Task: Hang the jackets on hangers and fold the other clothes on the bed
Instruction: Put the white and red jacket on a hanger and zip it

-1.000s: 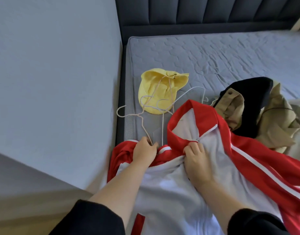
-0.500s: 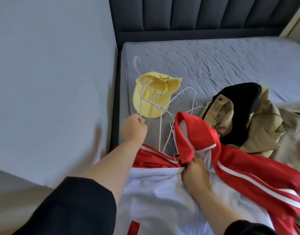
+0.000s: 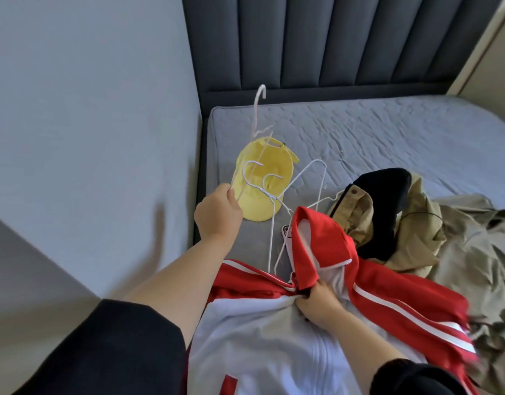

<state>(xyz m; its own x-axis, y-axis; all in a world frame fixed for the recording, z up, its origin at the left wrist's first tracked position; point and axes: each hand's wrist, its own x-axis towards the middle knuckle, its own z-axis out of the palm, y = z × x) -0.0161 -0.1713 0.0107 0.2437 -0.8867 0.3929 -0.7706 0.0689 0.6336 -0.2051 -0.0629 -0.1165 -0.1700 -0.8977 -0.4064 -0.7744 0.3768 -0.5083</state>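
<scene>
A red and white jacket lies open on the grey bed in front of me. My right hand grips it at the collar. My left hand holds a thin white wire hanger, lifted upright with its hook over the mattress. Two more white hangers lie tangled across a yellow cap and the mattress. A tan jacket with dark lining is heaped to the right.
A phone lies on the mattress, partly under the red collar. More khaki cloth spreads at the right edge. A dark padded headboard stands at the back. A grey wall runs along the bed's left side.
My left hand left the jacket, took a hanger from the pile and raised it upright. My right hand kept its grip on the collar.
</scene>
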